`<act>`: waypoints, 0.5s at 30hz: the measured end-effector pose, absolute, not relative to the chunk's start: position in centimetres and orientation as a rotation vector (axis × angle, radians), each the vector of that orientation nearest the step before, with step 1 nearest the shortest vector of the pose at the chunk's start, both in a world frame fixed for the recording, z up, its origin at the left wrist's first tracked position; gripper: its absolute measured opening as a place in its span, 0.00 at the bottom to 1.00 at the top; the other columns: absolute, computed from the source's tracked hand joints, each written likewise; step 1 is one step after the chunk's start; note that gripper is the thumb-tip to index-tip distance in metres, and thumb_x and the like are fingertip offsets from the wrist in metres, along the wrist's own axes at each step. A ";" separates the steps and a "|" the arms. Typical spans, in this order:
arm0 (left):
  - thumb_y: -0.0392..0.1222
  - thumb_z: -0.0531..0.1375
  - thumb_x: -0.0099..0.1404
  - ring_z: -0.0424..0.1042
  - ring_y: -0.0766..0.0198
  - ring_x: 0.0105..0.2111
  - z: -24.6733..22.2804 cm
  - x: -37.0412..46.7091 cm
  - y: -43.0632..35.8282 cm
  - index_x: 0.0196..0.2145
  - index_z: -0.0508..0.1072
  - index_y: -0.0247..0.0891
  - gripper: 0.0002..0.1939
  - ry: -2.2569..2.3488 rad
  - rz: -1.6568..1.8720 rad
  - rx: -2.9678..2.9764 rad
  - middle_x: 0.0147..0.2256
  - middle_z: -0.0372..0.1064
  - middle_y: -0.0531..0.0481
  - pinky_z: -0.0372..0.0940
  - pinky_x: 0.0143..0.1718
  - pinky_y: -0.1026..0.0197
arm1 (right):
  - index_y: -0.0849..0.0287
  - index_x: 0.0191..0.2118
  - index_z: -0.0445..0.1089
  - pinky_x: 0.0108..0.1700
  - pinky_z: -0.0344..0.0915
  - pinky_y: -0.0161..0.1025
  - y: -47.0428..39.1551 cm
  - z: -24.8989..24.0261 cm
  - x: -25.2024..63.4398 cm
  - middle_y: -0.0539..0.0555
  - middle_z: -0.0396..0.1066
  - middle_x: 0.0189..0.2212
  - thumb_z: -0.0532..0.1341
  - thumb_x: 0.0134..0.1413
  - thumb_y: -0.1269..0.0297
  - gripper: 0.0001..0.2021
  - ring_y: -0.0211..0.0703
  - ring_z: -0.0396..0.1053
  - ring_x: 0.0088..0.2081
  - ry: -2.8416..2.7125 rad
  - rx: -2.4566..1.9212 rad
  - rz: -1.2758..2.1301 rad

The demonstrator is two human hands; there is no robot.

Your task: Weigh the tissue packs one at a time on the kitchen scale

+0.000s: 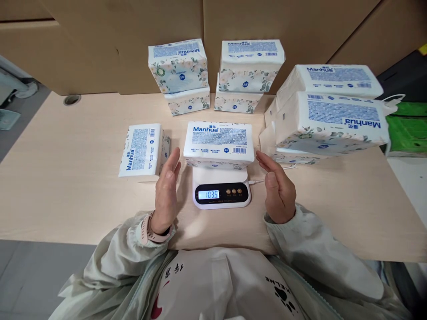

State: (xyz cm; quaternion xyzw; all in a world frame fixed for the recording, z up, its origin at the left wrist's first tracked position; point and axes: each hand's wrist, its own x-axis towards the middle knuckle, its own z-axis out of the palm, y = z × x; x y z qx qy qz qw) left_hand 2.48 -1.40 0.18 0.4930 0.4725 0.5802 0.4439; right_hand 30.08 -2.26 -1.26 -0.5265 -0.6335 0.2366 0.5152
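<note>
Head view: I see the left hand [167,198] and right hand [279,193] at either side of a Manhua pack [218,141], fingers [271,163] extended, holding nothing. The pack sits on a white scale [219,176] reading 103.5, on the table [76,178]. Another pack [142,149] lies just beside the left hand; stacked packs [178,69] stand behind.

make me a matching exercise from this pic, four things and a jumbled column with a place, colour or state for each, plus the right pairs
Column one:
1. display
2. wristband
3. Manhua pack nearest the display
4. round hole

Column two:
a. near the far left corner of the table
b. resting on the scale
c. pink
d. lit, reading 103.5

Pairs: 1-d, 2-c, 3-b, 4-a
</note>
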 end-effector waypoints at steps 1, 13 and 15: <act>0.61 0.55 0.80 0.53 0.47 0.78 0.1 2.5 -1.4 0.69 0.72 0.56 0.26 1.169 1.438 1.230 0.74 0.61 0.52 0.49 0.80 0.37 | 0.49 0.71 0.69 0.70 0.71 0.65 -2.2 -1.3 30.1 0.57 0.74 0.68 0.53 0.77 0.53 0.24 0.61 0.74 0.68 -1.524 -1.263 0.558; 0.62 0.59 0.77 0.53 0.44 0.78 -0.1 1.9 0.6 0.68 0.73 0.57 0.26 1.147 1.402 1.229 0.74 0.61 0.54 0.45 0.81 0.30 | 0.48 0.70 0.70 0.69 0.72 0.65 -2.1 -1.5 30.1 0.57 0.75 0.67 0.54 0.77 0.54 0.23 0.60 0.75 0.67 -1.520 -1.230 0.540; 0.63 0.59 0.76 0.53 0.43 0.78 -0.1 2.0 0.9 0.68 0.73 0.56 0.27 1.142 1.397 1.211 0.74 0.61 0.53 0.45 0.80 0.29 | 0.49 0.70 0.71 0.68 0.72 0.65 -2.0 -1.6 30.0 0.58 0.76 0.66 0.55 0.77 0.54 0.23 0.60 0.75 0.66 -1.513 -1.222 0.538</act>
